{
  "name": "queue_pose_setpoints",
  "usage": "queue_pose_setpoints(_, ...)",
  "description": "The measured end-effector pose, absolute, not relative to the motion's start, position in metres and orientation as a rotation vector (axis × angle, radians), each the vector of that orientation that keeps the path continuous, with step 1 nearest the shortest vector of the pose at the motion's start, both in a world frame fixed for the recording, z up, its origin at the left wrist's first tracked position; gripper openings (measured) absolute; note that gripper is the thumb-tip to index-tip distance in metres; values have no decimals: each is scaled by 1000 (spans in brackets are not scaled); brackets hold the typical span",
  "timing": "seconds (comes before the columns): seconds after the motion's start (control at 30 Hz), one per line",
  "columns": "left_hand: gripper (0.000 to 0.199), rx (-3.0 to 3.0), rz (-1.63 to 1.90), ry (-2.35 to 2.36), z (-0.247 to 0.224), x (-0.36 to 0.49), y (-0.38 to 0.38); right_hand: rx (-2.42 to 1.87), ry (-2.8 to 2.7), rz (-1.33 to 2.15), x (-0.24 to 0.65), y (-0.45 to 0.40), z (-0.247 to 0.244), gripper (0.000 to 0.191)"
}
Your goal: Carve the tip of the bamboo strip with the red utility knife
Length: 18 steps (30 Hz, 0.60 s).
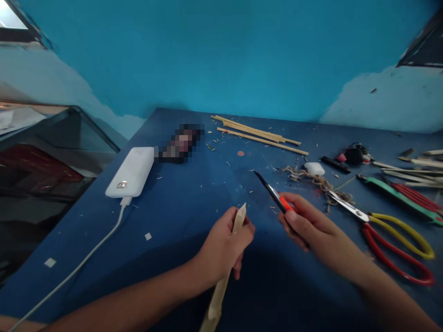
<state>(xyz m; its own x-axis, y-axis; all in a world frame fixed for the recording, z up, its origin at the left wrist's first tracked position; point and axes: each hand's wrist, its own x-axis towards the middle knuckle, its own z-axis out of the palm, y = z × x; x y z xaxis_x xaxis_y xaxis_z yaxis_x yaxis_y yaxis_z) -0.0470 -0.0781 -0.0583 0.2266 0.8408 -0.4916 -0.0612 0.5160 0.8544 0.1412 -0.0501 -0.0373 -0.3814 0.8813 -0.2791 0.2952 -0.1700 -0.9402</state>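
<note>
My left hand [226, 244] is closed around a pale wooden stick [217, 297], whose whittled, pointed tip rises just above my fingers. The stick's lower end runs out of view at the bottom edge. In my right hand [308, 226] is a utility knife [274, 193] with an orange and black handle. Its dark blade points up and to the left, apart from the stick. Small shavings lie scattered on the blue table [180, 203] around both hands.
Several thin sticks [259, 133] lie near the wall. At left are a white power bank [131, 173] with its cable [100, 251] and a blurred-out phone-like object [182, 144]. Scissors [391, 235], twine [311, 177], a white case [314, 168] and a green-handled tool [398, 196] lie right.
</note>
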Motion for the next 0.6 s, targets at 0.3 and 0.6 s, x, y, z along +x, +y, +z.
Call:
queue_pose_setpoints(0.3, 20, 859, 551, 1205, -56, -51, -76, -1411, -1875, 1593, 140, -61, -37, 17)
queue_pose_setpoints(0.6, 23, 798, 393, 1094, -43, -62, -77, -1472, -2330, 1303, 125, -62, -23, 21)
